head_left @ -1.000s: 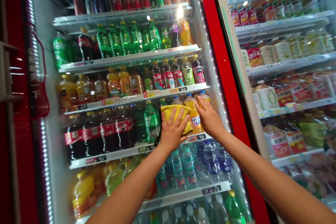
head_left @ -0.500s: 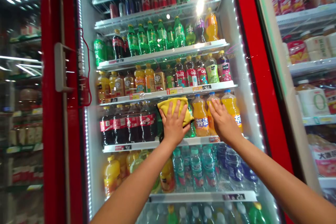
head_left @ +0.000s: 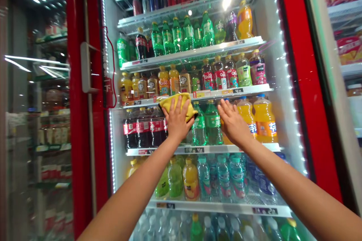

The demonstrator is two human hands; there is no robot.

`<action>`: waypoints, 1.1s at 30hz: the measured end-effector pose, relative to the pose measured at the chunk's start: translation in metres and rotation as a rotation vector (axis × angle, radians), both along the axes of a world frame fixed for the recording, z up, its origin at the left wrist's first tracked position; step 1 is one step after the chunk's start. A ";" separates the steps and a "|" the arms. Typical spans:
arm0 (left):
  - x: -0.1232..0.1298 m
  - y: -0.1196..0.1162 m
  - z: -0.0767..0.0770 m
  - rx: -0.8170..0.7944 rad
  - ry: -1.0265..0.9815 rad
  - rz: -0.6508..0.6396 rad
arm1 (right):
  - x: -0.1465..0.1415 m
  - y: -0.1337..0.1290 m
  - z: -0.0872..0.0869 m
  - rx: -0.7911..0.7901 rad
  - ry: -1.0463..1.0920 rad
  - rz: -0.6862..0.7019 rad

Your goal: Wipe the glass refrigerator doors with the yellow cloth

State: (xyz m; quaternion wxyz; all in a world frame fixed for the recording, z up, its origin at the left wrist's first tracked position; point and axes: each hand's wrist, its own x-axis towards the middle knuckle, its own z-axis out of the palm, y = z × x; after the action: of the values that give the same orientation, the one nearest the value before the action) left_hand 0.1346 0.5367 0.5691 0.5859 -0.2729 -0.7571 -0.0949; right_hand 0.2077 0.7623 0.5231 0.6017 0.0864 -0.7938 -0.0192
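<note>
My left hand (head_left: 178, 122) lies with its fingers spread over a folded yellow cloth (head_left: 177, 103), pressing it against the glass door (head_left: 195, 98) of a drinks cooler. Dark edges show at the cloth's sides. Behind the glass near this hand stand cola bottles (head_left: 141, 130) with red labels and green soda bottles (head_left: 212, 122). To the right, my right hand (head_left: 233, 122) rests flat on the same glass, fingers stretched and holding nothing. It covers part of an orange soda bottle; more orange soda bottles (head_left: 264, 118) stand beside it.
A red door frame (head_left: 302, 64) borders the glass. A white door handle (head_left: 89, 67) sits on the left. Shelves (head_left: 198, 94) of bottles and cans fill the cooler. Another glass-fronted cooler (head_left: 51, 120) stands left, and open shelves of packaged goods (head_left: 347, 51) stand right.
My left hand and the cloth have slid left across the glass, from the green bottles toward the cola. My right hand has also shifted left. The whole view has turned slightly left.
</note>
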 end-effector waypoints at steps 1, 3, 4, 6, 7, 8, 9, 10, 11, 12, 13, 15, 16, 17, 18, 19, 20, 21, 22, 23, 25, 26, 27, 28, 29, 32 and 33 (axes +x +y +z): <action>-0.001 -0.007 -0.016 -0.007 -0.014 0.014 | -0.001 -0.002 0.000 -0.003 -0.006 -0.008; 0.000 -0.011 -0.044 -0.089 -0.034 0.006 | -0.002 -0.010 0.002 0.000 -0.024 -0.014; 0.001 -0.009 -0.052 -0.148 -0.036 -0.010 | -0.003 -0.015 0.004 0.011 -0.034 -0.009; 0.004 -0.002 -0.053 -0.251 -0.027 -0.043 | -0.004 -0.028 0.009 0.055 -0.053 0.011; 0.004 0.001 -0.047 -0.277 -0.018 -0.052 | -0.005 -0.034 0.010 0.082 -0.058 0.020; 0.003 0.002 -0.037 -0.283 -0.009 -0.055 | -0.007 -0.040 0.012 0.106 -0.060 0.026; 0.000 0.001 -0.025 -0.269 0.000 -0.051 | -0.009 -0.045 0.012 0.126 -0.059 0.026; -0.003 -0.002 -0.013 -0.237 0.008 -0.042 | -0.011 -0.049 0.011 0.140 -0.057 0.024; -0.008 -0.009 -0.002 -0.191 0.014 -0.028 | -0.014 -0.051 0.009 0.150 -0.053 0.019; -0.013 -0.018 0.007 -0.136 0.016 -0.014 | -0.016 -0.052 0.007 0.159 -0.048 0.015; -0.017 -0.029 0.012 -0.075 0.016 0.001 | -0.019 -0.051 0.005 0.169 -0.043 0.013; -0.025 -0.053 0.010 0.031 0.011 0.027 | -0.023 -0.048 0.000 0.194 -0.031 0.013; -0.028 -0.063 0.004 0.066 0.008 0.041 | -0.024 -0.046 -0.002 0.204 -0.027 0.011; -0.030 -0.071 -0.005 0.079 0.005 0.054 | -0.025 -0.045 -0.003 0.210 -0.024 0.005; -0.030 -0.077 -0.016 0.063 0.003 0.066 | -0.025 -0.045 -0.004 0.213 -0.022 -0.005; -0.030 -0.080 -0.025 0.013 0.005 0.069 | -0.025 -0.045 -0.005 0.213 -0.022 -0.017; -0.029 -0.081 -0.034 -0.066 0.009 0.063 | -0.025 -0.047 -0.005 0.211 -0.021 -0.030; -0.027 -0.080 -0.039 -0.158 0.015 0.050 | -0.025 -0.049 -0.005 0.206 -0.020 -0.043; -0.026 -0.078 -0.040 -0.247 0.023 0.033 | -0.025 -0.051 -0.005 0.201 -0.018 -0.055; -0.025 -0.075 -0.038 -0.319 0.030 0.017 | -0.025 -0.055 -0.004 0.196 -0.015 -0.067; -0.025 -0.073 -0.024 -0.383 0.040 0.001 | -0.025 -0.062 -0.003 0.201 -0.007 -0.089; -0.026 -0.074 -0.014 -0.377 0.042 0.001 | -0.025 -0.067 -0.002 0.216 -0.004 -0.097; -0.028 -0.078 -0.003 -0.355 0.043 0.008 | -0.025 -0.073 0.000 0.239 -0.002 -0.100; -0.030 -0.085 0.007 -0.318 0.041 0.021 | -0.025 -0.079 0.001 0.265 0.001 -0.098; -0.034 -0.093 0.014 -0.269 0.037 0.041 | -0.025 -0.085 0.003 0.291 0.004 -0.089; -0.043 -0.127 0.014 -0.101 0.019 0.116 | -0.027 -0.105 0.008 0.333 0.014 -0.044; -0.045 -0.137 0.007 -0.069 0.013 0.130 | -0.027 -0.112 0.009 0.338 0.016 -0.033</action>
State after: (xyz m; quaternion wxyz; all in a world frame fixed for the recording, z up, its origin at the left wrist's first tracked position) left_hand 0.0899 0.3995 0.5761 0.5858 -0.2438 -0.7724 -0.0289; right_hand 0.1805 0.6503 0.5320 0.5846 0.1731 -0.7757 -0.1628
